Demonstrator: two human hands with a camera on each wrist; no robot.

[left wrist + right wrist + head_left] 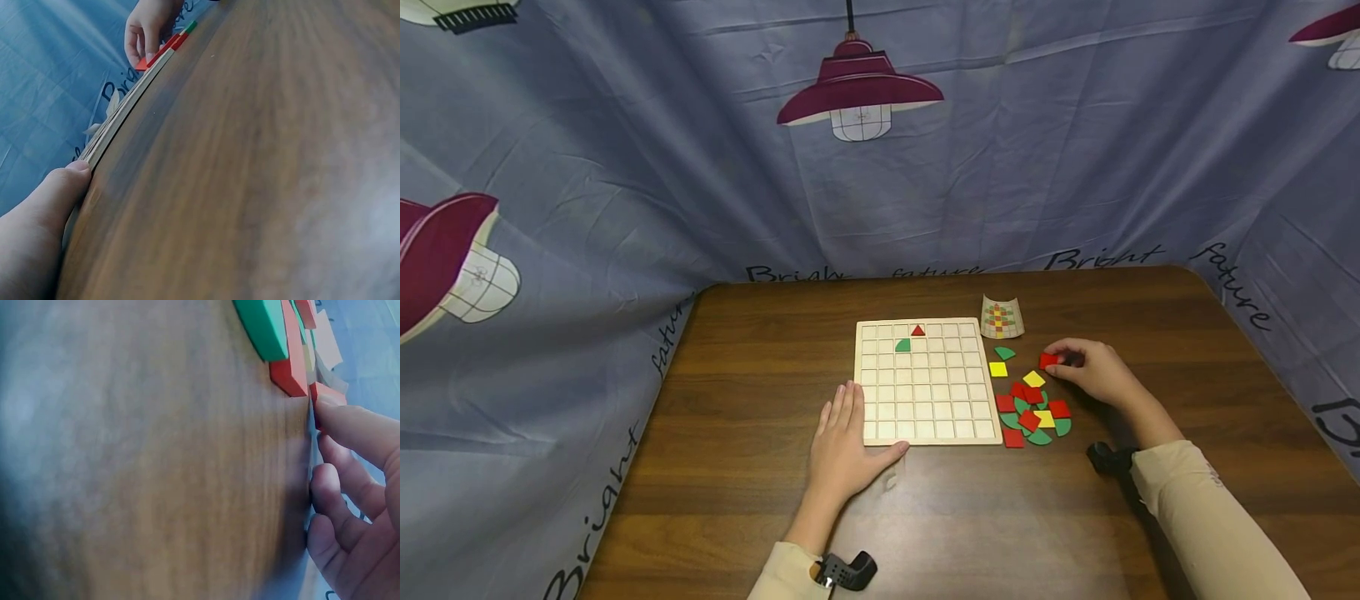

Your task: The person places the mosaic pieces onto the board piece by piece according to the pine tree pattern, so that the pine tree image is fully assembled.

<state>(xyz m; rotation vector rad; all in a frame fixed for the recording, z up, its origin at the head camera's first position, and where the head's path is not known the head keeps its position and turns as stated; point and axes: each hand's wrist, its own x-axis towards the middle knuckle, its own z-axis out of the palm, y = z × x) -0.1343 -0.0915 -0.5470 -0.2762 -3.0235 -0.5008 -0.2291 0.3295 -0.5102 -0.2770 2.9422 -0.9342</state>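
Note:
A pale wooden grid board (932, 392) lies flat on the table. In its upper rows sit a red triangle (918, 331) and a green quarter-circle (903, 345). My left hand (842, 454) rests at the board's lower left corner, fingers straight along the left edge and thumb at the front edge; the thumb (65, 184) shows against the board's side in the left wrist view. To the right of the board, my right hand (1093, 368) pinches a red square tile (1048, 361) between thumb and fingers; the same red tile (328, 395) shows at the thumb tip in the right wrist view.
Several red, green and yellow tiles lie piled beside the board's right edge, among them a yellow square (997, 369) and a green quarter-circle (1004, 353). A curled pattern card (1002, 318) stands behind them. A printed blue curtain (880, 208) borders the table (760, 358).

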